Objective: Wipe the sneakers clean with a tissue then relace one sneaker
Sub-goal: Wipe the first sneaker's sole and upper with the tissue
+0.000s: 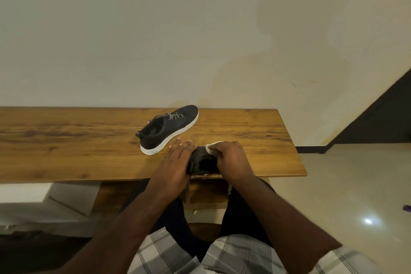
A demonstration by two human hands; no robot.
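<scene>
One black sneaker with a white sole and patterned laces (170, 128) lies on the wooden table (66, 140), toe pointing to the far right. A second black sneaker (202, 162) sits at the table's near edge, mostly covered by my hands. My left hand (175, 163) rests flat against its left side and steadies it. My right hand (231, 160) presses a crumpled white tissue (210, 148) onto the sneaker's upper right part. Most of the tissue is hidden under my fingers.
The table stands against a pale wall. Its right end (298, 158) borders open tiled floor. A white block (24, 192) sits low at the left below the table. A small purple item (407, 207) lies on the floor at far right.
</scene>
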